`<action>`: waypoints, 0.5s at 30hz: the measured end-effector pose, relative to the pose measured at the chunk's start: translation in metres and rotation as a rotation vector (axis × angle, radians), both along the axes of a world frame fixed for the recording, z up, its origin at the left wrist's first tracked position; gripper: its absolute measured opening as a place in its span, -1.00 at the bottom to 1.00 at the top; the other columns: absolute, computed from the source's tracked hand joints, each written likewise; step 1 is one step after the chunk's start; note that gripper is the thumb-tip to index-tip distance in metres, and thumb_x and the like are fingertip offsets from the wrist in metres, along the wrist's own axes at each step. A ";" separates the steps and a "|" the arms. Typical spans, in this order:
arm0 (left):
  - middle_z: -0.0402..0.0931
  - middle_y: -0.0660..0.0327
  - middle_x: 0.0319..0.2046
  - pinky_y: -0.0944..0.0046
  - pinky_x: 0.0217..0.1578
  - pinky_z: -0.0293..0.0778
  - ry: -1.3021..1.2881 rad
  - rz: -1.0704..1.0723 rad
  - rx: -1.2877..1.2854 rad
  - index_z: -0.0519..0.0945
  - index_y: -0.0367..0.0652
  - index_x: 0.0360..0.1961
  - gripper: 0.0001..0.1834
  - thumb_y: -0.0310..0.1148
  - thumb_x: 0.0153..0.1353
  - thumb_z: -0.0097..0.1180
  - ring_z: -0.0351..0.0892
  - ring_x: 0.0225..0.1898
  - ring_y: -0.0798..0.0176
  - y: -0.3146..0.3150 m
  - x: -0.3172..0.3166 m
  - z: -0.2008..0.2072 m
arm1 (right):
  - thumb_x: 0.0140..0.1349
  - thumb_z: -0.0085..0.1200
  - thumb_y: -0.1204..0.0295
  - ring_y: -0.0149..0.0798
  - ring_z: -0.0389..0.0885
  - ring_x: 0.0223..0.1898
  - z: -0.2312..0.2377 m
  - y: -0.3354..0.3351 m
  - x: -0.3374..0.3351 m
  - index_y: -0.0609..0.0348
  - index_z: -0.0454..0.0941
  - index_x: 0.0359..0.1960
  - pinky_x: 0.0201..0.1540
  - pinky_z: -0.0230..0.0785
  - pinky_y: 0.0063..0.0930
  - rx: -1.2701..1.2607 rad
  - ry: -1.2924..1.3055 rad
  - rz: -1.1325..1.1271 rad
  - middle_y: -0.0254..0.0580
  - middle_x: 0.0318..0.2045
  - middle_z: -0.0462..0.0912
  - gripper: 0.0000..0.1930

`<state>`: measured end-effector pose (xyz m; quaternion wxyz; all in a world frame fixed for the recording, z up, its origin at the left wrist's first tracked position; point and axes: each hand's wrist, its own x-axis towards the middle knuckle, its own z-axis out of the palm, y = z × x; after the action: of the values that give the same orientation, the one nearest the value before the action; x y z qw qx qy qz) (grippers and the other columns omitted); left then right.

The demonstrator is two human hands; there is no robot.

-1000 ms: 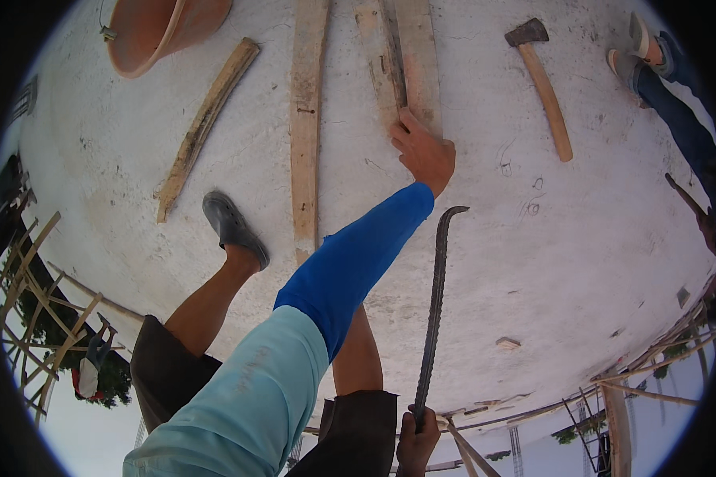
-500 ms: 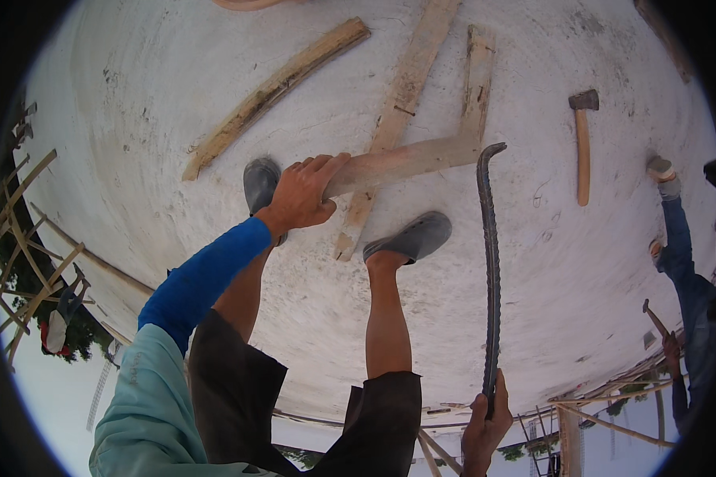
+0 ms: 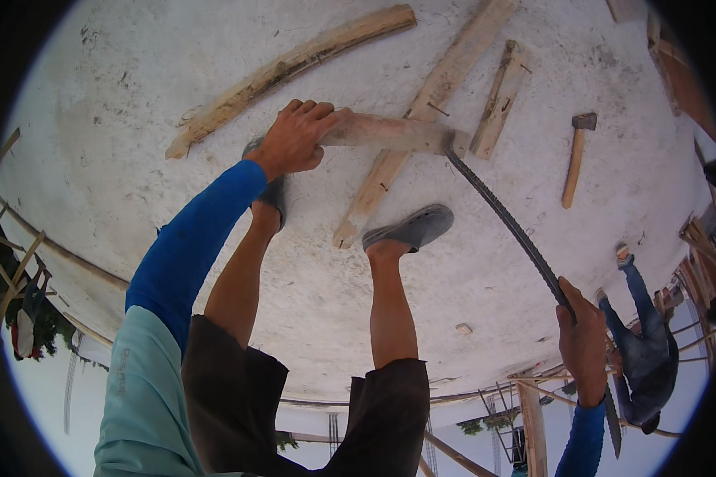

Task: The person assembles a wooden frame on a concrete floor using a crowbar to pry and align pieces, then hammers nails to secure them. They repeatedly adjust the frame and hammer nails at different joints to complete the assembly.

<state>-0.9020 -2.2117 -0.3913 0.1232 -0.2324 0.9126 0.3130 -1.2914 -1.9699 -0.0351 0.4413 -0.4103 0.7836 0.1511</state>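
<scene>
My left hand (image 3: pixel 298 135) is closed round the left end of a short wooden board (image 3: pixel 382 133), held across a long plank (image 3: pixel 374 191) with nails sticking out of it. In my right hand (image 3: pixel 582 338) is a crowbar (image 3: pixel 511 221) that looks like ribbed steel bar. It slants up and left, and its bent tip meets the board's right end; whether it hooks a nail there I cannot tell. The bar's lower end passes beyond my right hand. My feet in dark clogs (image 3: pixel 414 227) stand on either side of the long plank's near end.
A curved timber (image 3: pixel 286 73) lies at the far left on the pale concrete floor. A short nailed wood piece (image 3: pixel 500 102) and a hammer (image 3: pixel 574 167) with a wooden handle lie to the right. Another person (image 3: pixel 648 350) is at the right edge, near stacked wood.
My right hand has moved up and to the right, tilting the crowbar so its bent tip now lies at the board's right end. The board has shifted slightly away and left.
</scene>
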 end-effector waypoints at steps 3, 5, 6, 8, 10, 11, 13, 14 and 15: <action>0.60 0.12 0.22 -0.07 0.36 0.38 0.052 0.007 -0.030 0.44 0.10 0.51 -0.04 -0.63 -0.01 0.31 0.56 0.26 0.02 0.000 0.001 -0.007 | 0.38 0.18 0.67 0.10 0.71 -0.36 0.004 -0.027 -0.009 0.30 0.57 0.33 -0.27 0.49 -0.21 0.073 -0.017 0.015 0.26 -0.28 0.74 -0.53; 0.60 0.13 0.21 -0.07 0.34 0.38 0.060 -0.004 -0.058 0.45 0.10 0.51 -0.04 -0.64 0.00 0.29 0.56 0.24 0.03 -0.002 0.001 -0.010 | 0.37 0.19 0.67 0.10 0.71 -0.35 0.008 -0.044 -0.015 0.30 0.58 0.32 -0.25 0.49 -0.23 0.146 -0.019 -0.004 0.29 -0.27 0.73 -0.53; 0.60 0.13 0.20 -0.07 0.33 0.38 0.058 -0.013 -0.072 0.45 0.11 0.52 -0.04 -0.64 0.00 0.29 0.56 0.23 0.03 -0.002 0.000 -0.011 | 0.38 0.18 0.65 0.03 0.64 -0.41 0.006 -0.049 -0.015 0.31 0.60 0.30 -0.26 0.47 -0.26 0.024 -0.055 0.013 0.29 -0.30 0.71 -0.55; 0.60 0.13 0.20 -0.06 0.32 0.39 0.045 -0.021 -0.073 0.45 0.11 0.52 -0.04 -0.64 0.00 0.29 0.56 0.22 0.03 -0.004 0.000 -0.012 | 0.39 0.15 0.64 -0.08 0.57 -0.46 0.005 -0.062 -0.024 0.31 0.61 0.30 -0.29 0.45 -0.28 0.096 -0.061 0.010 0.21 -0.36 0.67 -0.57; 0.60 0.12 0.20 -0.05 0.31 0.39 0.036 -0.025 -0.056 0.45 0.12 0.52 -0.04 -0.64 0.00 0.29 0.56 0.21 0.03 -0.006 -0.001 -0.012 | 0.41 0.11 0.64 -0.32 0.44 -0.51 0.002 -0.074 -0.036 0.32 0.62 0.31 -0.36 0.39 -0.35 0.234 -0.016 -0.088 -0.03 -0.48 0.58 -0.57; 0.60 0.12 0.21 -0.05 0.31 0.39 0.032 -0.024 -0.045 0.45 0.12 0.52 -0.04 -0.63 0.01 0.29 0.56 0.22 0.03 -0.008 -0.002 -0.011 | 0.41 0.11 0.64 -0.35 0.44 -0.50 0.000 -0.078 -0.042 0.31 0.62 0.31 -0.37 0.37 -0.36 0.219 -0.060 -0.127 -0.09 -0.50 0.57 -0.56; 0.60 0.12 0.22 -0.05 0.31 0.39 0.022 -0.022 -0.034 0.44 0.13 0.53 -0.04 -0.63 0.01 0.30 0.56 0.22 0.03 -0.009 -0.002 -0.010 | 0.40 0.12 0.65 -0.41 0.43 -0.49 -0.003 -0.082 -0.055 0.31 0.62 0.32 -0.39 0.35 -0.40 0.214 -0.067 -0.143 -0.19 -0.53 0.53 -0.56; 0.60 0.12 0.22 -0.05 0.32 0.39 0.029 -0.021 -0.035 0.44 0.12 0.53 -0.05 -0.63 0.02 0.30 0.56 0.23 0.02 -0.009 -0.003 -0.009 | 0.40 0.13 0.65 -0.44 0.43 -0.49 -0.006 -0.084 -0.063 0.30 0.64 0.31 -0.41 0.32 -0.43 0.206 -0.093 -0.165 -0.26 -0.53 0.55 -0.56; 0.59 0.11 0.23 -0.05 0.33 0.38 0.024 -0.024 -0.035 0.44 0.12 0.53 -0.05 -0.62 0.02 0.30 0.56 0.24 0.02 -0.010 -0.003 -0.008 | 0.41 0.13 0.65 -0.44 0.44 -0.49 -0.008 -0.085 -0.070 0.29 0.64 0.32 -0.41 0.32 -0.44 0.213 -0.110 -0.184 -0.27 -0.52 0.56 -0.56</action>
<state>-0.9054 -2.2216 -0.3993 0.1120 -0.2199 0.9220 0.2982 -1.3614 -2.0545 -0.0428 0.5365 -0.2953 0.7721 0.1699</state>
